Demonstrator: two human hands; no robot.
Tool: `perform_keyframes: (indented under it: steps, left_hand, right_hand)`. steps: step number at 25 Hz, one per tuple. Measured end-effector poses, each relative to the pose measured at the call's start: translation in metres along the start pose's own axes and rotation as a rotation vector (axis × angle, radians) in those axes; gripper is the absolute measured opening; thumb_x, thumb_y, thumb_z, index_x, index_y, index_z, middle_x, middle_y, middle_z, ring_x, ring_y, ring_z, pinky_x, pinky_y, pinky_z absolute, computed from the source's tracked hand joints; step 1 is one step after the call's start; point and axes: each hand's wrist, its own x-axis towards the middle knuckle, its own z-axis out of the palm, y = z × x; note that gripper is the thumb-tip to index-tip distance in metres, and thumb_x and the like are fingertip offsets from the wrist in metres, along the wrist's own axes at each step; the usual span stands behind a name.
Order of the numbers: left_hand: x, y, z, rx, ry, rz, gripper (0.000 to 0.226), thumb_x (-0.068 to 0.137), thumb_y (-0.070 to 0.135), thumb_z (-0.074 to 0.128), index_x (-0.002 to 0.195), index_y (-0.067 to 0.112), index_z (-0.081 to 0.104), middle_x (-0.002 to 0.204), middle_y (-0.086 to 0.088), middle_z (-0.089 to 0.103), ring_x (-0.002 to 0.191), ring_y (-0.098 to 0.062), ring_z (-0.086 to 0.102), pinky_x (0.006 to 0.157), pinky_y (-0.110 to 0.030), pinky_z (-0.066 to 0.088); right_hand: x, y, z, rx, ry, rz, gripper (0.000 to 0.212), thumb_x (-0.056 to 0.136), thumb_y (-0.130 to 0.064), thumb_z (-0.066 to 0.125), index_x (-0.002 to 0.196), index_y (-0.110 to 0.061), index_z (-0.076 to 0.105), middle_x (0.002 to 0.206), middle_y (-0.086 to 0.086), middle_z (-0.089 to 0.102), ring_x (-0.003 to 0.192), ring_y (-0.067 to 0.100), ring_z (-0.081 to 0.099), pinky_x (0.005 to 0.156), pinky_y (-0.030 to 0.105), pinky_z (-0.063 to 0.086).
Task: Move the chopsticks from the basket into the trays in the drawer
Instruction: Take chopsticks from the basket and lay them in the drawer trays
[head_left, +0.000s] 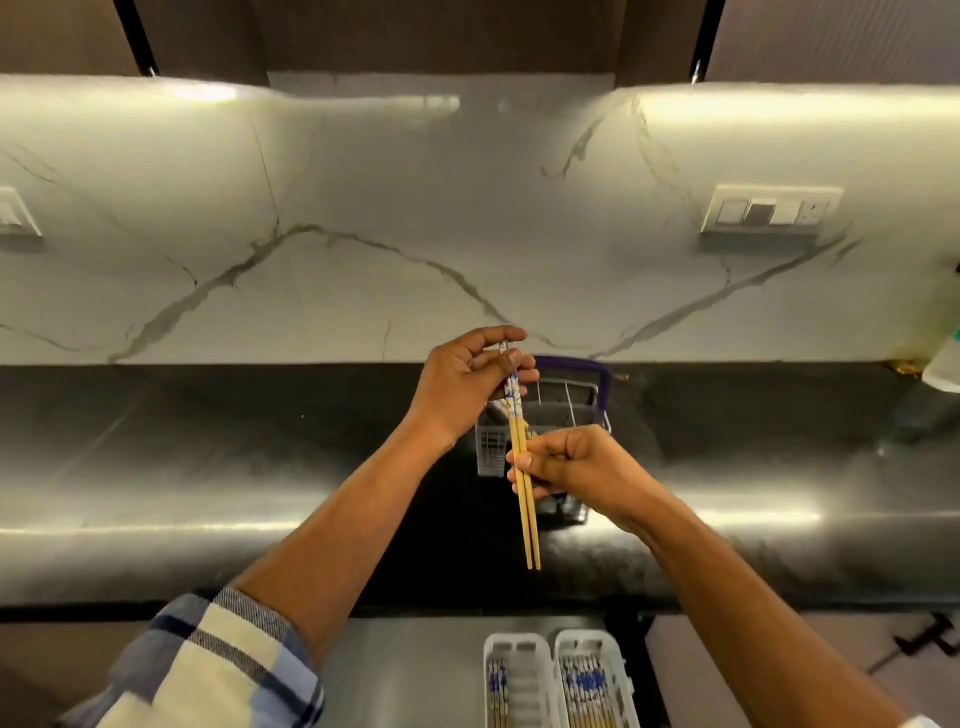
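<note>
A pair of wooden chopsticks (529, 519) with blue-and-white patterned tops hangs in the air above the dark counter, tips pointing toward me. My left hand (467, 384) pinches their patterned tops. My right hand (571, 462) grips them near the middle. Behind them stands a grey plastic basket (491, 447) with a blue handle, partly hidden by both hands. At the bottom edge, two white trays, the left tray (514, 680) and the right tray (597, 680), lie side by side in the open drawer, each with chopsticks in it.
The glossy dark counter (260, 467) runs left to right below a marble backsplash. A switch plate (769, 210) sits on the wall at right. A white object (943, 369) stands at the far right edge. A black handle (930, 636) shows at lower right.
</note>
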Motion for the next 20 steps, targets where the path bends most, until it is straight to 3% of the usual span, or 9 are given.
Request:
perform_keyframes:
  steps: [3, 7, 11, 15, 17, 20]
  left_hand:
    - [-0.024, -0.044, 0.004, -0.015, -0.003, -0.130, 0.021, 0.096, 0.002, 0.058, 0.115, 0.005, 0.064, 0.096, -0.015, 0.075, 0.082, -0.014, 0.076, 0.072, -0.024, 0.061]
    - [-0.066, -0.122, 0.008, -0.034, -0.049, -0.299, 0.021, 0.097, 0.000, 0.056, 0.117, 0.000, 0.063, 0.097, -0.019, 0.073, 0.082, -0.018, 0.076, 0.079, -0.031, 0.063]
    - [-0.112, -0.181, 0.010, 0.009, -0.093, -0.444, 0.022, 0.098, 0.003, 0.055, 0.118, 0.005, 0.063, 0.103, -0.018, 0.073, 0.088, -0.017, 0.076, 0.077, -0.025, 0.061]
    - [-0.146, -0.223, 0.009, 0.127, -0.124, -0.549, 0.022, 0.098, 0.008, 0.056, 0.118, 0.010, 0.064, 0.108, -0.017, 0.073, 0.098, -0.021, 0.074, 0.087, -0.032, 0.060]
    - [-0.154, -0.233, 0.002, 0.248, -0.124, -0.556, 0.030, 0.098, 0.018, 0.059, 0.127, 0.013, 0.062, 0.107, -0.013, 0.074, 0.102, -0.018, 0.071, 0.094, -0.033, 0.057]
    - [-0.153, -0.232, -0.014, 0.314, -0.056, -0.563, 0.047, 0.095, 0.032, 0.062, 0.140, 0.021, 0.051, 0.100, -0.006, 0.077, 0.109, -0.010, 0.068, 0.097, -0.026, 0.049]
  right_hand:
    - [-0.019, 0.041, 0.013, 0.004, -0.013, 0.126, 0.020, 0.093, -0.012, 0.065, 0.105, 0.001, 0.073, 0.095, 0.016, 0.077, 0.088, 0.023, 0.076, 0.079, 0.028, 0.061]
    - [-0.049, 0.111, 0.041, -0.023, -0.039, 0.318, 0.016, 0.092, -0.019, 0.065, 0.102, -0.009, 0.074, 0.094, 0.010, 0.077, 0.087, 0.018, 0.076, 0.084, 0.030, 0.060]
    - [-0.079, 0.177, 0.069, 0.016, -0.047, 0.448, 0.011, 0.094, -0.020, 0.063, 0.098, -0.018, 0.073, 0.094, 0.006, 0.077, 0.089, 0.014, 0.075, 0.088, 0.034, 0.060]
    - [-0.099, 0.225, 0.096, 0.036, -0.032, 0.587, 0.010, 0.095, -0.019, 0.063, 0.094, -0.018, 0.073, 0.093, 0.004, 0.077, 0.089, 0.014, 0.075, 0.089, 0.037, 0.059]
    - [-0.104, 0.241, 0.111, -0.053, 0.020, 0.619, 0.013, 0.095, -0.022, 0.063, 0.087, -0.020, 0.073, 0.088, 0.004, 0.076, 0.085, 0.016, 0.074, 0.086, 0.037, 0.060]
    - [-0.100, 0.264, 0.130, -0.264, 0.103, 0.646, 0.028, 0.096, -0.021, 0.060, 0.068, -0.018, 0.066, 0.070, 0.001, 0.068, 0.064, 0.015, 0.065, 0.065, 0.032, 0.059]
